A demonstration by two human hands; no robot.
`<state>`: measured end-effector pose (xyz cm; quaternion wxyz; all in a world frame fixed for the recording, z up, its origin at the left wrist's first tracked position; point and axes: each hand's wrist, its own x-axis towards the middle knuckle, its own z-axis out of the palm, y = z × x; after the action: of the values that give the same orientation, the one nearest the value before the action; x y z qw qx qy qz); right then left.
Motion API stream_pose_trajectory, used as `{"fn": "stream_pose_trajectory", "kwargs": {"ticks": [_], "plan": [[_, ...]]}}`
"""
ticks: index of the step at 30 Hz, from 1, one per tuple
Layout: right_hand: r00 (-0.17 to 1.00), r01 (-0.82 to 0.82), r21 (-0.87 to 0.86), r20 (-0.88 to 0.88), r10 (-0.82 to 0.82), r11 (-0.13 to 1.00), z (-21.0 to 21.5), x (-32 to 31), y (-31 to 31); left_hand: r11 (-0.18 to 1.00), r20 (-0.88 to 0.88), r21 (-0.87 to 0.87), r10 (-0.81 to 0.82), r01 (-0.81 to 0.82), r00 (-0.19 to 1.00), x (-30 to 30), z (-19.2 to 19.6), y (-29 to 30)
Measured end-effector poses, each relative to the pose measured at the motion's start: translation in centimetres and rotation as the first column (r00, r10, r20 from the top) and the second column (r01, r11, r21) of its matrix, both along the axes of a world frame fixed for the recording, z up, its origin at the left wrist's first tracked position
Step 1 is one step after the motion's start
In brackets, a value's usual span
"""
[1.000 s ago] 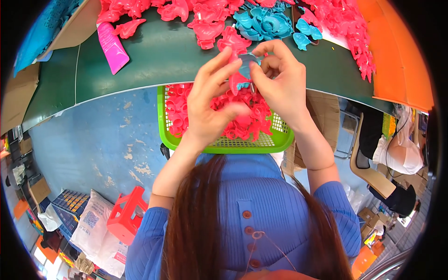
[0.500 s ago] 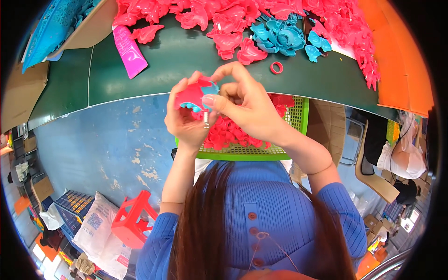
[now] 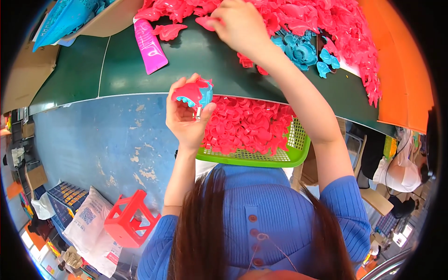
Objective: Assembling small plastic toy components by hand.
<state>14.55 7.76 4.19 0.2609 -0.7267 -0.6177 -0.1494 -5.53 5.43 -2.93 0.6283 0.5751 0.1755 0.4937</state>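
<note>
My left hand (image 3: 184, 123) is closed around a red and blue plastic shell assembly (image 3: 190, 93), held above the near edge of the table. A small metal piece (image 3: 198, 113) sticks out below it, by the thumb. Over the far pile, my right hand (image 3: 242, 29) has its fingers pinched on a red plastic shell (image 3: 204, 22) at the pile's near side. Many similar red shells (image 3: 298, 18) lie heaped on the table, with several blue shells (image 3: 301, 49) beside my right forearm.
A green basket (image 3: 284, 161) full of red ring-like parts (image 3: 247, 126) sits against the table's near edge. On the green tabletop (image 3: 126, 65) lies a pink tube-shaped packet (image 3: 151, 46). A cardboard box (image 3: 105, 21) holds blue pieces at far left. A red stool (image 3: 130, 219) stands on the floor.
My right hand has left the assembly in my left hand and reached forward to the pile, taking hold of a red shell. My left hand stays nearly in place, still holding the assembly.
</note>
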Motion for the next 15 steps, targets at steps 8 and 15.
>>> {"fn": "stream_pose_trajectory", "kwargs": {"ticks": [8,15], "plan": [[0.745,0.105,0.236,-0.662,0.080,0.966,0.5,2.3,-2.5,0.993,-0.017,-0.096,-0.068,0.067,0.998,1.2,0.3,0.1],[0.208,0.241,0.069,-0.978,0.018,0.968,1.1,3.0,-15.4,0.944,0.045,-0.254,-0.204,0.209,0.978,2.0,1.0,-1.2]]}}
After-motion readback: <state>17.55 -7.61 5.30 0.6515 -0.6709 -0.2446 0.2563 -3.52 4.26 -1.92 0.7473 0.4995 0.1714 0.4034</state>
